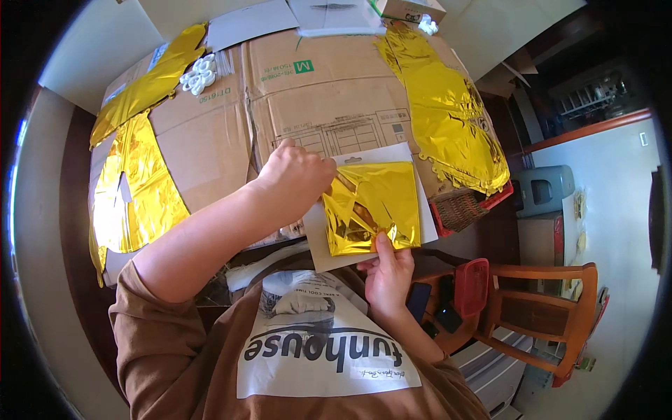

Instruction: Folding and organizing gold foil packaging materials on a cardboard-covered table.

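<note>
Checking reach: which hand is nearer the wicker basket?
Right: the right hand is below-left of the wicker basket in the picture; the left hand is farther left, at the folded gold foil.

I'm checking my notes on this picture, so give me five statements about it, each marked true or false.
1. The right hand has its thumb on the folded gold foil. True.
2. The left hand rests on the wooden chair. False: the left hand is at the upper left part of the folded gold foil.
3. A white looped bundle lies on the cardboard, left of the folded gold foil. True.
4. The wicker basket is at the cardboard's left side. False: it is at the right.
5. The backing card behind the folded gold foil is bright red. False: it is pale grey.
</note>
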`<state>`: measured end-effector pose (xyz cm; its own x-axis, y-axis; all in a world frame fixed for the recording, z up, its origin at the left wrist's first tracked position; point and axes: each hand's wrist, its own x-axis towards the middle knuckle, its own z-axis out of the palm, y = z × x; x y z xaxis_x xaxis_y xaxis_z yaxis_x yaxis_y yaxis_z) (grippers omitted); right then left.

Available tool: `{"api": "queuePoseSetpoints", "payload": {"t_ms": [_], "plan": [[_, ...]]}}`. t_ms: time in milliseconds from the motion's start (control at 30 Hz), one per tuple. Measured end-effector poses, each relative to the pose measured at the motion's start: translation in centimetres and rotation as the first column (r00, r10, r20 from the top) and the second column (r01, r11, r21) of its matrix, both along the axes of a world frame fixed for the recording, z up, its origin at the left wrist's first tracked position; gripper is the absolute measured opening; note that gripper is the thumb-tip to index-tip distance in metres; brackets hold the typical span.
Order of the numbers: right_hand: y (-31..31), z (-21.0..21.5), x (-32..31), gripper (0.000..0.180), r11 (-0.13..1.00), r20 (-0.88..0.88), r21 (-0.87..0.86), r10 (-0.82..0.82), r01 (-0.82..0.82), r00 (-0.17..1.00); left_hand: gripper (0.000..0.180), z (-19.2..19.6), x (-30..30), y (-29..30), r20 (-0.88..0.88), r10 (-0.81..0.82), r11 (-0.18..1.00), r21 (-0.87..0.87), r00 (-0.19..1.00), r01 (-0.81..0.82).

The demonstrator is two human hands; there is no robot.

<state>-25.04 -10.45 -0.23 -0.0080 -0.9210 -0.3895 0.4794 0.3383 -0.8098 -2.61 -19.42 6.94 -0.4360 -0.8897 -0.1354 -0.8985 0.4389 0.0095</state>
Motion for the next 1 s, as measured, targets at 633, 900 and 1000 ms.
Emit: {"api": "queuePoseSetpoints", "payload": {"t_ms": [633, 900, 1000], "plan": [[-1.6, -0.1, 1.0, 0.028, 0.992, 0.193, 0.053, 0.105, -0.118, 0.975, 0.037, -5.4, 3.2, 6.2, -0.909, 0.167, 0.767, 0.363, -0.382, -0.530], [-0.6, 1.7, 3.3, 0.027, 0.990, 0.224, -0.051, 0.139, -0.131, 0.965, 0.050, -1.5, 0.3, 7.8, -0.468, 0.657, 0.649, 0.750, -0.591, 0.127], [0.5, -0.1, 2.5, 0.030, 0.973, 0.143, -0.004, 0.227, -0.229, 0.963, 0.049, -2.2, 1.1, 9.9, -0.441, 0.691, 0.652, 0.722, -0.573, 0.230]]}}
